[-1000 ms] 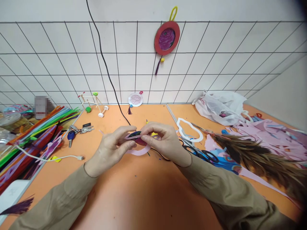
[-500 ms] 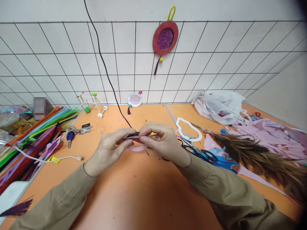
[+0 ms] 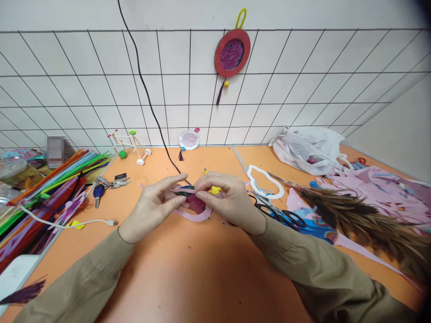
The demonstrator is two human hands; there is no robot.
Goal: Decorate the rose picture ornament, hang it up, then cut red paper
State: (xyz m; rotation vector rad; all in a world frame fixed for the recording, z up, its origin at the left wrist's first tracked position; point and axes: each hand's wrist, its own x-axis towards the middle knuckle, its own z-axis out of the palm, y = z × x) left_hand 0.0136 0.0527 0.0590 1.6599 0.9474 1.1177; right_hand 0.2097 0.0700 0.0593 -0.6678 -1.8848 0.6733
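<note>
Holding pink ring (image 3: 198, 217) tilted just above surface (image 3: 188, 278), approx. midway across, between both hands. Framing magenta sheet (image 3: 198, 205) in its centre, w/ dark edge on top; can't tell if tucked behind or set inside, too much hidden.

Pinching ring's upper edge w/ R hand (image 3: 229, 195): R fingers closed on it, no gap visible. Reaching ring's L end w/ L hand (image 3: 150, 204): L fingers parted, thumb below forefinger, edge in between; can't tell how firmly gripped, rear fingers being partly hidden.

Judging progress: looks past cutting, prob. at fitting sheet to ring. Appears shaped & brought together; can't tell whether glued. Looks unfinished vs. red disc (image 3: 232, 53) hung on wall (image 3: 101, 89): no loop (image 3: 241, 19) or tassel (image 3: 220, 94) seen on pink one. Prob. left, then: fixing sheet, maybe trimmings. Backing that up w/ scissors (image 3: 266, 211) lying near R hand & pink scraps (image 3: 380, 193) piled far R.

Reading labels: none legible. Can make out reddish print on white bag (image 3: 305, 148), too small & creased to read. Can't spot any brand on blue key (image 3: 98, 190) or black tag (image 3: 120, 176) at this res. Can't read grey box (image 3: 57, 151) at L either, being pixelated out.
</note>
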